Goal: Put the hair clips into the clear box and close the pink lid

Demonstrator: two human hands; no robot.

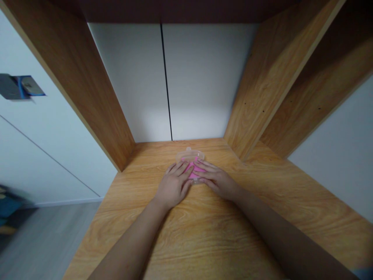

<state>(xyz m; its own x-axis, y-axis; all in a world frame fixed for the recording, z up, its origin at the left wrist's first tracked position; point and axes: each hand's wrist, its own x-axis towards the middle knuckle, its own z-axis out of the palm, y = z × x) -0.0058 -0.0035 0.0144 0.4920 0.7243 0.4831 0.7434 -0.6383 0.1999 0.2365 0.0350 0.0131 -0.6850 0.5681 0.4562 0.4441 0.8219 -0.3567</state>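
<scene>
A small clear plastic case (190,154) with a rounded edge and a little tab lies on the wooden desktop (192,233). Over its middle is a flat pink piece (192,175), perhaps soft or a sheet; I cannot tell which. My left hand (172,184) rests on the left side of the pink piece, palm down, fingers stretched out. From the right, my right hand (220,181) lies over the other side, its fingers also extended flat. The fingertips of both hands come close together at the centre and hide much of the pink piece.
Wooden side panels rise on the left (87,97) and right (271,77) of the desktop. A white back panel (198,77) with a dark vertical seam stands behind. A dark shelf (175,9) hangs overhead. Grey floor (58,233) shows at lower left.
</scene>
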